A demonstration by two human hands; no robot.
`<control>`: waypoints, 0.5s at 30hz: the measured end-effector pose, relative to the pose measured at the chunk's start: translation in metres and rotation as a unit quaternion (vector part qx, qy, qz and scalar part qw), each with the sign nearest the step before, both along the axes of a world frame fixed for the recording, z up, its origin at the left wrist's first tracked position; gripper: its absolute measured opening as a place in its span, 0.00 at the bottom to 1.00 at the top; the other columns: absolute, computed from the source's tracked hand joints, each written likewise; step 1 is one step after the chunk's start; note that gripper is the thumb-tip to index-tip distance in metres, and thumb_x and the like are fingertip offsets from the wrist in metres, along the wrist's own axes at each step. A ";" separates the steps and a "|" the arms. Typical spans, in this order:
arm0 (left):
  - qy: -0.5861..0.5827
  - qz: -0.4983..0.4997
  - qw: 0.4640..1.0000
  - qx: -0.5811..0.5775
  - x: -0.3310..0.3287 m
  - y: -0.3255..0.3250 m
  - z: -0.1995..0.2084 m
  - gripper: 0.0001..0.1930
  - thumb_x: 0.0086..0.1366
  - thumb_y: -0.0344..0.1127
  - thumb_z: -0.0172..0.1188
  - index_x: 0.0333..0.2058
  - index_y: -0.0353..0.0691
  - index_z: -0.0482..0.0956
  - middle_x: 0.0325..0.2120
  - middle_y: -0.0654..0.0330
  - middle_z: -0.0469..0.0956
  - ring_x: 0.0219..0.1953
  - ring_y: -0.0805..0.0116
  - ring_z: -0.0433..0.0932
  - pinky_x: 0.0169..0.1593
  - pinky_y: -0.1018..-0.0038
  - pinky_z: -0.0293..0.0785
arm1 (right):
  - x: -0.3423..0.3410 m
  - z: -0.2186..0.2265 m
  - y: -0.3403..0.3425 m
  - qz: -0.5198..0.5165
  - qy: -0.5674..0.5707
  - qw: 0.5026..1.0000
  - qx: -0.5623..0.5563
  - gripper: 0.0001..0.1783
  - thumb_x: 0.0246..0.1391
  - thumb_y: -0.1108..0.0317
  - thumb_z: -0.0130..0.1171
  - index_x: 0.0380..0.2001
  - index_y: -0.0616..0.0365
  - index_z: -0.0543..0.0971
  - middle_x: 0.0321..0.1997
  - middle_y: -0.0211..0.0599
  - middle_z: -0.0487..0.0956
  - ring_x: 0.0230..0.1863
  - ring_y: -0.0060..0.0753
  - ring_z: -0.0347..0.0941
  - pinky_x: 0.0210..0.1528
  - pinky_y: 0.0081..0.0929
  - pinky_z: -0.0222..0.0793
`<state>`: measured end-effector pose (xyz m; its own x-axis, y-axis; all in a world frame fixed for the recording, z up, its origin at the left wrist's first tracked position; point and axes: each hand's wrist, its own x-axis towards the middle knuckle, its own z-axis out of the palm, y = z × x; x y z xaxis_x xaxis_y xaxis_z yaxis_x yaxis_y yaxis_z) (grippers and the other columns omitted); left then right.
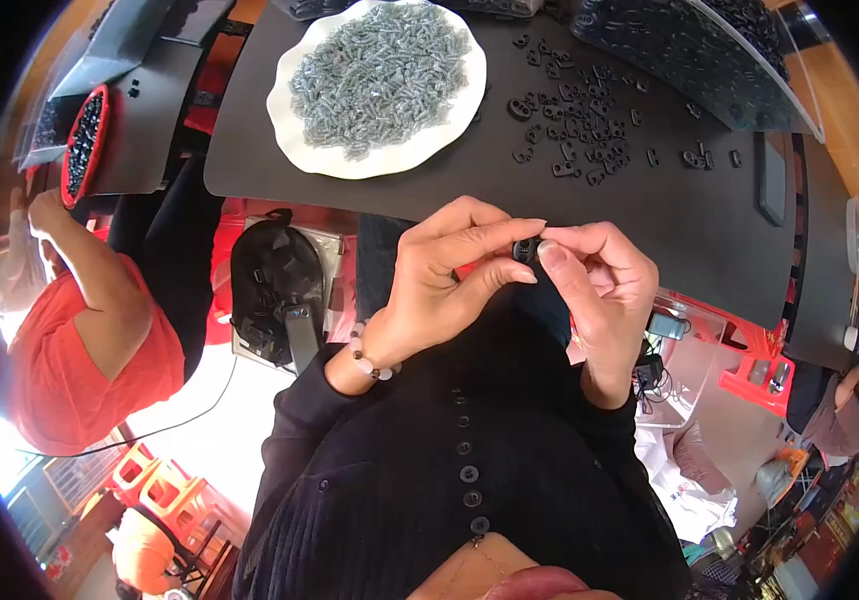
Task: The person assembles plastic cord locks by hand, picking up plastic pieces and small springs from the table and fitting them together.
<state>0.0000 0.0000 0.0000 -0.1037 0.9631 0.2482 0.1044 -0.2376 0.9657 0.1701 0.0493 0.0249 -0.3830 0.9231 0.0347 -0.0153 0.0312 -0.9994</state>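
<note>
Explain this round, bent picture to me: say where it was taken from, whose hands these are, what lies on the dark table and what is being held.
There is no machine here. The one picture comes from a wide fisheye camera worn on a person's head, looking down, so straight edges bend near the rim. The two bare hands in the middle are that person's own: the left hand, with a bead bracelet at the wrist, and the right hand. Together they pinch a small black plastic part between their fingertips, just off the near edge of the dark table. On the table sit a white plate heaped with small grey metal pieces and a scatter of loose black parts. At left, another person in a red top works nearby.
</note>
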 end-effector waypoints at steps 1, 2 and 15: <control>-0.001 0.000 1.000 0.003 0.000 0.000 0.000 0.20 0.55 0.25 0.70 0.48 0.41 0.84 0.35 0.63 0.76 0.30 0.76 0.74 0.33 0.79 0.72 | -0.001 0.002 0.000 0.003 0.029 0.999 -0.033 0.11 0.54 0.73 0.68 0.40 0.66 0.80 0.33 0.34 0.82 0.34 0.19 0.77 0.39 0.15 0.71; -0.002 -0.001 1.000 0.006 0.000 0.000 0.000 0.20 0.54 0.25 0.71 0.48 0.41 0.84 0.35 0.63 0.76 0.30 0.77 0.73 0.33 0.80 0.71 | -0.001 0.002 0.000 0.005 0.059 0.996 -0.066 0.10 0.56 0.73 0.67 0.39 0.67 0.80 0.33 0.34 0.82 0.32 0.17 0.76 0.38 0.13 0.70; -0.033 -0.014 0.999 0.038 0.002 -0.003 0.003 0.21 0.50 0.26 0.73 0.46 0.44 0.85 0.35 0.66 0.68 0.33 0.76 0.68 0.35 0.81 0.69 | 0.009 -0.002 0.012 0.137 0.138 0.957 -0.217 0.15 0.59 0.63 0.65 0.43 0.64 0.79 0.33 0.28 0.79 0.29 0.14 0.70 0.31 0.12 0.65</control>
<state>0.0018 -0.0025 0.0027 -0.0950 0.9447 0.3138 0.0338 -0.3120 0.9495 0.1787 0.0610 0.0227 -0.6435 0.7405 -0.1939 -0.2291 -0.4280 -0.8742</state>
